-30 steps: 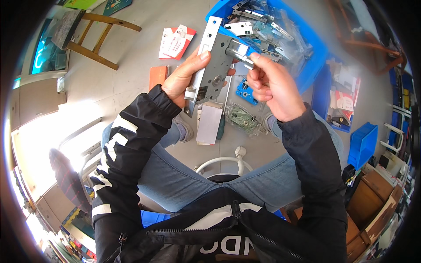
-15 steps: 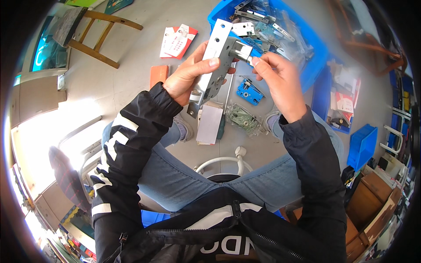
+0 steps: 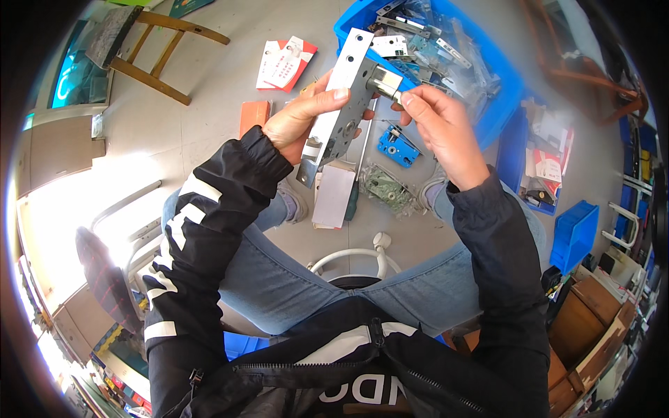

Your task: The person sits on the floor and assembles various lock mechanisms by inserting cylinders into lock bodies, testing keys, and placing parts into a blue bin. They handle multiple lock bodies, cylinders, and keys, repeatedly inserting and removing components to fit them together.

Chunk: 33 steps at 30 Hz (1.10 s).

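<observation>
left hand (image 3: 301, 120): closed round the metal lock (image 3: 355, 101), 12 o'clock from view centre | right hand (image 3: 444, 129): pinching the cylinder (image 3: 385, 81) on the lock's 2 o'clock side | blue bin (image 3: 506, 90) of metal parts (image 3: 411, 26): 1 o'clock

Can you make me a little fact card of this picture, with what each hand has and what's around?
Left hand: grips a long metal lock case, thumb on its front plate
Right hand: thumb and finger pinch the end of a shiny silver piece
Silver piece: at the lock case's side; how far in is hidden
Floor: blue lock part, parts in clear plastic, red-and-white cards
Ahead: big blue bin of metal parts
Far left: wooden-legged stool
</observation>
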{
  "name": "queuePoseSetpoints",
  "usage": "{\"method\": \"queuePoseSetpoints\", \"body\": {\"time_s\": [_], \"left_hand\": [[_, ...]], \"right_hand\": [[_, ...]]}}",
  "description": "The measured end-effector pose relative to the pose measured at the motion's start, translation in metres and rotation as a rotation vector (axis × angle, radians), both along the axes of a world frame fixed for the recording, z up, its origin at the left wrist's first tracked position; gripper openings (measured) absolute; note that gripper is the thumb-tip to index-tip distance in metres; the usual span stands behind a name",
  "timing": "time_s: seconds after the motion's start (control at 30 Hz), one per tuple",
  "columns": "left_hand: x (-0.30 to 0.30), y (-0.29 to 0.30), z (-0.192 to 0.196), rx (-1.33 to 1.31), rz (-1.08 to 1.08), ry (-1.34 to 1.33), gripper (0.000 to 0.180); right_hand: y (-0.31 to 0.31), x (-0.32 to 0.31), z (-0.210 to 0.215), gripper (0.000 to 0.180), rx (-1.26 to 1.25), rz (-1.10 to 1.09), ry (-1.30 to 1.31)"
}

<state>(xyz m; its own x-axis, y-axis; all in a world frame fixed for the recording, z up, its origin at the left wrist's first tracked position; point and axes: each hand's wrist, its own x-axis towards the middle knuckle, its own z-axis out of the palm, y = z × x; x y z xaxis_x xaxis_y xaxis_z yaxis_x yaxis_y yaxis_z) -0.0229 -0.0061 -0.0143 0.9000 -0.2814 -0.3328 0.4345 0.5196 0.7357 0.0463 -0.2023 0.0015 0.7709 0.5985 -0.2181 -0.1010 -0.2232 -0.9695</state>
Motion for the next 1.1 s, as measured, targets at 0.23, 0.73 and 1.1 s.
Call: {"method": "queuePoseSetpoints", "body": {"time_s": [0.23,0.73,1.1], "left_hand": [[0.000,-0.003,0.002,-0.043,0.013,0.032,0.051],[0.003,0.001,0.013,0.035,-0.007,-0.018,0.053],[0.003,-0.002,0.005,0.122,-0.010,-0.012,0.062]], "right_hand": [[0.000,0.002,-0.001,0.025,-0.014,-0.053,-0.007],[0.001,0.005,0.016,0.027,-0.036,-0.014,0.135],[0.002,0.002,0.016,0.031,0.024,-0.044,0.207]]}}
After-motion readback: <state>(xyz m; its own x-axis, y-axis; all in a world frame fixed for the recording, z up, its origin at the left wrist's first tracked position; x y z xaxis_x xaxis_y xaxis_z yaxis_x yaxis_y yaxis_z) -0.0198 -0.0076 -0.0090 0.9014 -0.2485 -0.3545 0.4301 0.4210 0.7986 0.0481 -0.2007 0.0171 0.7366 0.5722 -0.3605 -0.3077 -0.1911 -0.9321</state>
